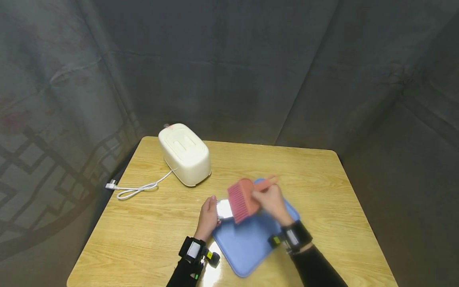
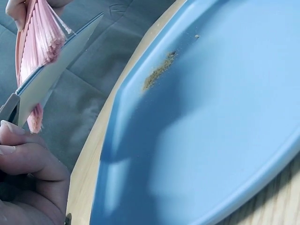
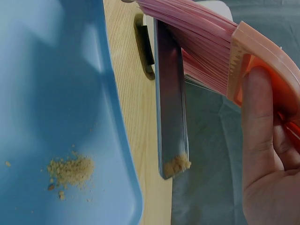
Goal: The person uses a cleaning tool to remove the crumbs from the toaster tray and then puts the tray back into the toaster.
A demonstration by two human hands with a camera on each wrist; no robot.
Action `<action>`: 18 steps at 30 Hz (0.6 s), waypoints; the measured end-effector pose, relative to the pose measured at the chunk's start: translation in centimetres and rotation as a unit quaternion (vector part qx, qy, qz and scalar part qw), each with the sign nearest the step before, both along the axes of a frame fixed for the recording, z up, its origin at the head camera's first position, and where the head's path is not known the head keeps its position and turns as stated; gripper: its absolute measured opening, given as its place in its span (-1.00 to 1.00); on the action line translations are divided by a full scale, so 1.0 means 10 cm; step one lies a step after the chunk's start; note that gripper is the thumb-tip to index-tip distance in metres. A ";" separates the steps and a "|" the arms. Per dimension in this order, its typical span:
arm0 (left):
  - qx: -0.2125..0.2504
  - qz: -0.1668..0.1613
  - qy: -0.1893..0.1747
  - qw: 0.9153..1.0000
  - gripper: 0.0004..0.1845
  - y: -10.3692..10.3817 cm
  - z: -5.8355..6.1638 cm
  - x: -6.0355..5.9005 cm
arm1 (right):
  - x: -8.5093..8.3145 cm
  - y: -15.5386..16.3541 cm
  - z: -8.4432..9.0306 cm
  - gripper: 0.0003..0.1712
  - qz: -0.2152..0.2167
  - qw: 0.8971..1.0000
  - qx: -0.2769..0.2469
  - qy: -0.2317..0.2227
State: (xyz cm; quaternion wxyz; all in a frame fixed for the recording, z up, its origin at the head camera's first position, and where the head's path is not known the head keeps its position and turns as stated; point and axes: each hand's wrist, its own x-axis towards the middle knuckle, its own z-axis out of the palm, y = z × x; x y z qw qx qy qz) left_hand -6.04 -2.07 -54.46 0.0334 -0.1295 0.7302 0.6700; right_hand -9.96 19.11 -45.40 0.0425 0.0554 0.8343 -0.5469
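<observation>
My left hand (image 1: 208,219) grips one end of a shiny metal crumb tray (image 3: 171,103), held tilted above the left edge of a blue tray (image 1: 247,249). In my right hand (image 1: 273,202) is a hand brush (image 1: 243,199) with a coral head and pink bristles. Its bristles touch the crumb tray and hang over both sides of it. A clump of crumbs (image 3: 176,164) sits at one end of the metal tray, seen in the right wrist view. Below, on the blue tray, lies a small heap of brown crumbs (image 3: 71,171).
A cream toaster (image 1: 184,153) with a closed top stands at the table's back left. Its white cord (image 1: 143,187) lies looped, the plug (image 1: 112,185) at the left edge. Dark grey cloth (image 1: 229,79) hangs behind and beside the wooden table (image 1: 143,235).
</observation>
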 end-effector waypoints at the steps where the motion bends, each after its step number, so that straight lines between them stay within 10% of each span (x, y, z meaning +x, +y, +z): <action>1: 0.000 -0.001 0.000 1.000 -0.48 0.00 0.00 0.00 | 0.00 0.02 0.00 -0.77 -0.001 1.000 0.002 0.000; 18: 0.006 0.003 0.012 1.000 -0.47 -0.01 -0.05 0.01 | -0.01 0.23 -0.03 -0.80 -0.005 1.000 -0.007 0.000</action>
